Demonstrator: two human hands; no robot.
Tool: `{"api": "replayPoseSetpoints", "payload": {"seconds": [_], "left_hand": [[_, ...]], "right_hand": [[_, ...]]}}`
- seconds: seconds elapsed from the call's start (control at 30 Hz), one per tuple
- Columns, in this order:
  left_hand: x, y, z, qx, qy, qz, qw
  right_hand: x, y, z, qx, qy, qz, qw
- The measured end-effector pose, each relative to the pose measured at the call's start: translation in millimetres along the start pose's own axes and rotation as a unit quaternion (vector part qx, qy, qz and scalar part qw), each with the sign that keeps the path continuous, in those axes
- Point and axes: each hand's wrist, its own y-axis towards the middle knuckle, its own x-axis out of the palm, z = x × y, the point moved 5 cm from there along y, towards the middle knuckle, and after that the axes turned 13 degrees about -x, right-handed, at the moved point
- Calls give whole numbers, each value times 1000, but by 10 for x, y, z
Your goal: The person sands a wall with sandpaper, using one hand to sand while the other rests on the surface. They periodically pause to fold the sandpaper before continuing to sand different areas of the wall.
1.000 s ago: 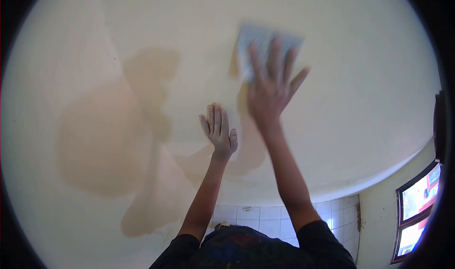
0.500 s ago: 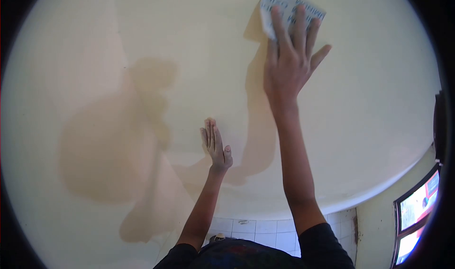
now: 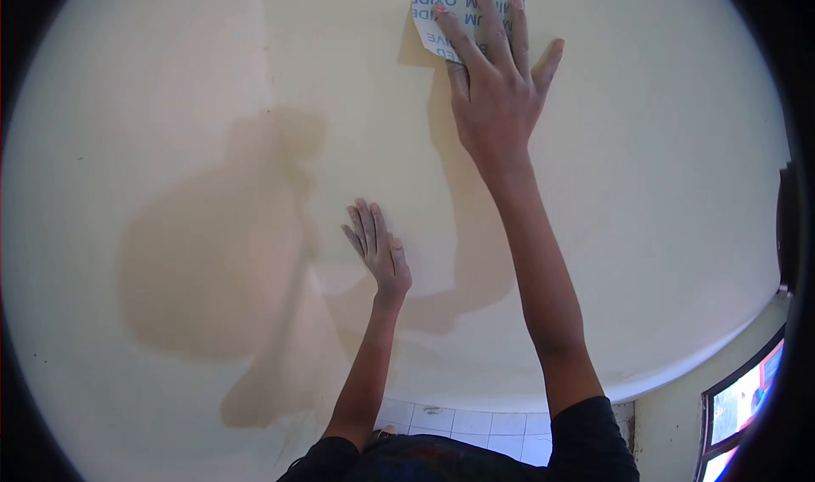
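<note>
My right hand (image 3: 501, 100) is high on the pale wall, its fingers spread over a sheet of sandpaper (image 3: 435, 25). The fingers hold the sheet against the wall, with its printed backing, including the word "OXIDE", facing me. The thumb sits by the sheet's lower corner, its tip partly hidden. Lower and to the left, my left hand (image 3: 379, 249) rests on the wall with fingers stretched out and nothing in it. Both hands look dusty.
The cream wall (image 3: 645, 185) fills most of the view, with a corner line left of my hands and my shadow across it. White floor tiles (image 3: 475, 423) show below. A window (image 3: 739, 406) is at the lower right, and a dark object (image 3: 788, 227) stands at the right edge.
My right hand and the sandpaper have moved left and slightly up across the wall. My left hand's fingers have spread a little and tilted leftward. The view has shifted slightly.
</note>
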Motion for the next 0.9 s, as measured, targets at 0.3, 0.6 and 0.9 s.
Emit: {"api": "replayPoseSetpoints", "payload": {"seconds": [0.3, 0.6, 0.9], "left_hand": [[-85, 50, 76, -1, -254, 33, 967], [130, -4, 456, 2, -192, -15, 981], [-8, 37, 639, 77, -242, -52, 966]], "right_hand": [[219, -1487, -734, -106, 119, -155, 975], [137, -53, -180, -33, 80, 35, 996], [59, -2468, -448, -107, 54, -173, 978]]}}
